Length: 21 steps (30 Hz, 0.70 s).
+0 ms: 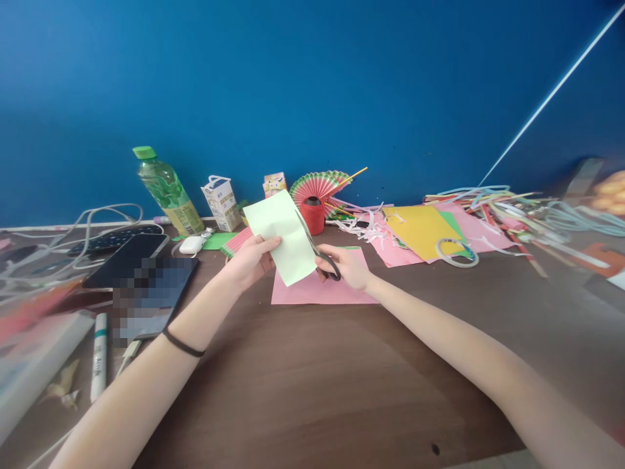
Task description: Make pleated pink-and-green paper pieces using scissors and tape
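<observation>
My left hand (251,260) pinches a pale green sheet of paper (283,234) by its left side, thumb on top, holding it raised above the table. Closed around the dark handles of a pair of scissors (333,266) is my right hand (346,266), at the sheet's right side. The scissor blades run up along the paper's right edge; whether they are cutting into it is hard to see. Beneath both hands lies a pink sheet (319,293). A paper fan (322,185) and a red round object (312,216) stand just behind.
A green-capped bottle (170,192), a small carton (221,203) and a white earphone case (192,245) stand at the back left. Nearer are a tablet (170,293) and a marker (99,358). To the right lie yellow paper (420,231), a tape roll (456,262) and scattered strips.
</observation>
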Each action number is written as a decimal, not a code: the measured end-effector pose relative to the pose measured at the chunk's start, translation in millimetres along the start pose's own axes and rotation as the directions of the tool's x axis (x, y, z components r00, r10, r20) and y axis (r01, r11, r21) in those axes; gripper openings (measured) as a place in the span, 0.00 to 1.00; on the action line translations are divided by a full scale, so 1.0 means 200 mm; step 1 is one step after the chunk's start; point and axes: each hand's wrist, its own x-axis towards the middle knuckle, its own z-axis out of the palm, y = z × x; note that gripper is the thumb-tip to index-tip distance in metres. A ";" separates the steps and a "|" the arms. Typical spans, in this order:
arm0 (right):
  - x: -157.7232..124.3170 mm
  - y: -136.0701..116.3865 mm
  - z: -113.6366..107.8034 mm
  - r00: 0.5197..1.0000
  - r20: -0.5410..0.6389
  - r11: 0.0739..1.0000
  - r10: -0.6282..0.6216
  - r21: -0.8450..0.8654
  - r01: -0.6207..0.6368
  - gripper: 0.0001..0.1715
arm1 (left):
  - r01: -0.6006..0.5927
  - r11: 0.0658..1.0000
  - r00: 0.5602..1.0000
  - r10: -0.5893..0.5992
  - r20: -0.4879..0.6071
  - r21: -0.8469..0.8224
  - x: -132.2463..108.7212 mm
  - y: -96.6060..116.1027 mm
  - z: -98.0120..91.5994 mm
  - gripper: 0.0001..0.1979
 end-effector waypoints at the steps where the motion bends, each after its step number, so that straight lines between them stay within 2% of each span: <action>1: 0.00 0.00 0.00 1.000 0.005 1.000 0.000 0.003 0.000 0.18 | 0.020 1.000 1.000 -0.020 -0.006 0.007 0.00 0.00 0.00 0.12; 15: 0.01 0.02 0.00 0.998 -0.067 0.998 -0.016 -0.065 0.011 0.19 | 0.056 0.998 0.995 -0.057 0.078 0.013 0.00 -0.05 0.02 0.09; 21: 0.01 0.04 0.01 0.997 -0.074 0.998 -0.035 -0.062 0.031 0.17 | 0.060 0.998 0.995 -0.060 0.080 0.004 0.00 -0.05 0.01 0.10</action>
